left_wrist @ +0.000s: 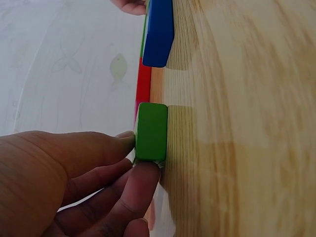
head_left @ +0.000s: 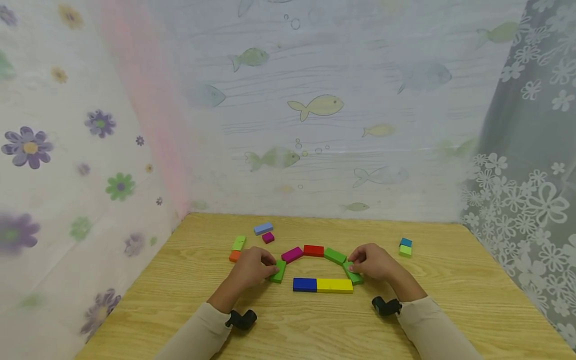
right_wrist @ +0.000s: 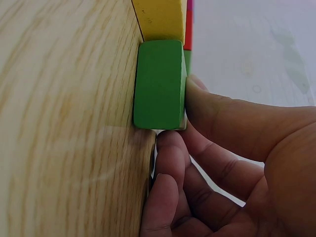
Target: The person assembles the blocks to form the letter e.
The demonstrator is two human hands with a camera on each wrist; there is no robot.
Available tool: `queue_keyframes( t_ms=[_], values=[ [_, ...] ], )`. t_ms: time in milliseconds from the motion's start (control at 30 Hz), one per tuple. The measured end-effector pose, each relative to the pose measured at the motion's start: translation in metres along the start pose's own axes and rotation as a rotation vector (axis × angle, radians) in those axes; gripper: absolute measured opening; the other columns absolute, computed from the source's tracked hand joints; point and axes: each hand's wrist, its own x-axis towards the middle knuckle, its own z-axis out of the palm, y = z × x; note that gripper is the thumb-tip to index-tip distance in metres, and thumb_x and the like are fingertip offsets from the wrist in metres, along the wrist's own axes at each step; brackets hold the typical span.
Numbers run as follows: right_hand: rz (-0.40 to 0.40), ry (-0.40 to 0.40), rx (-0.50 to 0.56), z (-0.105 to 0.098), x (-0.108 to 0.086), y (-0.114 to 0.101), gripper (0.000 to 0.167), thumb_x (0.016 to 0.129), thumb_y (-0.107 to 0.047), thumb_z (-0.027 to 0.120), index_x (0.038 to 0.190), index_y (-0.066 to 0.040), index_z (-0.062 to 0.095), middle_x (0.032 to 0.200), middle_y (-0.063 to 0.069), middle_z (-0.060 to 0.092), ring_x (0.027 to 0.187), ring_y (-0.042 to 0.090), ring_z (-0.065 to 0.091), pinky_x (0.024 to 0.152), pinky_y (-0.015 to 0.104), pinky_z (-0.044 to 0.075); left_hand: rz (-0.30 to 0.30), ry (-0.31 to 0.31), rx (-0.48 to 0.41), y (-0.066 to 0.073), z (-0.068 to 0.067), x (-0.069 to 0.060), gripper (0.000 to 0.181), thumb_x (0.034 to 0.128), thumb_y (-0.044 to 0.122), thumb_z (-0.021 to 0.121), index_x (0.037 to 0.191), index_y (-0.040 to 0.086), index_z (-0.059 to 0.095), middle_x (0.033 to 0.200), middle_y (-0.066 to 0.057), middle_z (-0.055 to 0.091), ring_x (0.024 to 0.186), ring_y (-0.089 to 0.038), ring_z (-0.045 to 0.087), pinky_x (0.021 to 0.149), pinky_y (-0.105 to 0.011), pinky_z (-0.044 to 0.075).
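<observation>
**Left hand (head_left: pixel 253 268) and right hand (head_left: pixel 376 262) are pinching opposite ends of a curve**

We are seeing the left hand holding the left green block (head_left: pixel 280 273), its thumb pressing on the top and its fingers lying against the outer side. We are finding the right hand holding the right green block (head_left: pixel 356 278) in the same narrow pinch. Both blocks are lying on the wooden table (head_left: pixel 315 330), forming the near ends of an arch. Between them we are following a magenta block (head_left: pixel 292 255), a red block (head_left: pixel 313 251) and a third green block (head_left: pixel 335 256) around the bend.

Inside the ends, we are noticing a blue block (head_left: pixel 304 285) and a yellow block (head_left: pixel 334 285) sitting end to end; the yellow one is reaching close to the right green block. Beyond the left hand, we are spotting a lime block (head_left: pixel 239 243) adjoining an orange block (head_left: pixel 234 256), with a light-blue block (head_left: pixel 263 228) and a small magenta block (head_left: pixel 268 237) lying farther back. Past the right hand, we are picking out a small blue block (head_left: pixel 406 242) and a small lime block (head_left: pixel 405 251) resting together.
</observation>
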Motion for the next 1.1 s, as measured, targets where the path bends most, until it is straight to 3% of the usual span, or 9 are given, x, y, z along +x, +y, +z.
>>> queue_keyframes(
  t_ms=[667, 1100],
  values=[
    [0.001, -0.004, 0.010, -0.0007, 0.0005, 0.0000, 0.020, 0.090, -0.011, 0.080, 0.105, -0.001, 0.073, 0.090, 0.006, 0.066, 0.081, 0.019, 0.057, 0.074, 0.033, 0.050, 0.005, 0.003, 0.011, -0.0029, 0.0009, 0.0025, 0.013, 0.0882, 0.023, 0.084, 0.096, 0.014, 0.080, 0.090, 0.005, 0.074, 0.082, -0.011, 0.065, 0.067, -0.029, 0.054],
    [-0.008, 0.001, 0.006, -0.0006, 0.0000, -0.0010, 0.020, 0.090, -0.011, 0.080, 0.105, 0.000, 0.073, 0.090, 0.006, 0.066, 0.081, 0.019, 0.057, 0.073, 0.033, 0.050, -0.030, 0.011, -0.029, -0.0023, -0.0036, 0.0065, 0.013, 0.0897, 0.023, 0.082, 0.099, 0.013, 0.080, 0.091, 0.005, 0.074, 0.085, -0.013, 0.066, 0.074, -0.033, 0.057]
  ],
)
